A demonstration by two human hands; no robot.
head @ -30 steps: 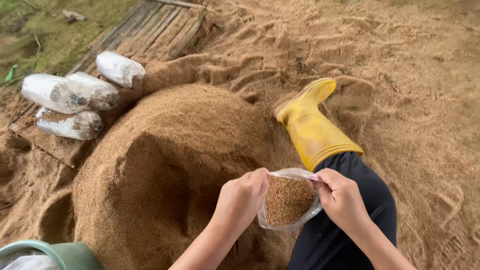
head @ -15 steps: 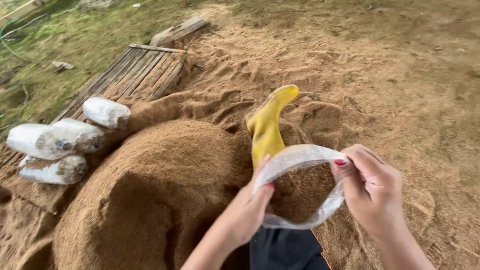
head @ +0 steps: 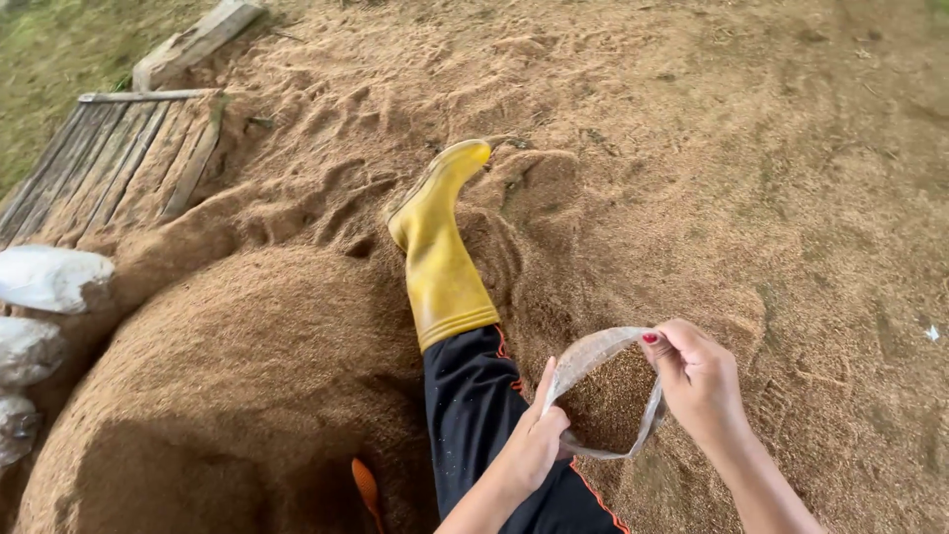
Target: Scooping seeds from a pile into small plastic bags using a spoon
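A clear plastic bag (head: 605, 396) of sawdust hangs between the two hands, just above the person's dark trouser leg (head: 474, 415) and beside the tall sawdust heap (head: 227, 396). The left hand (head: 534, 445) is closed on the near-left edge of the bag's mouth, thumb raised along the rim. The right hand (head: 697, 381) pinches the far-right edge between curled fingers, red nails showing. The mouth is stretched open between them into a loop whose long axis runs from lower left to upper right, facing up toward the camera; the filled bottom sags below and between the hands. Both hands touch the bag, so neither is nearer. The heap lies to the left of the left hand, across the leg, which ends in a yellow rubber boot (head: 440, 257). White filled bags (head: 49, 277) lie at the left edge, near wooden planks (head: 119, 158).
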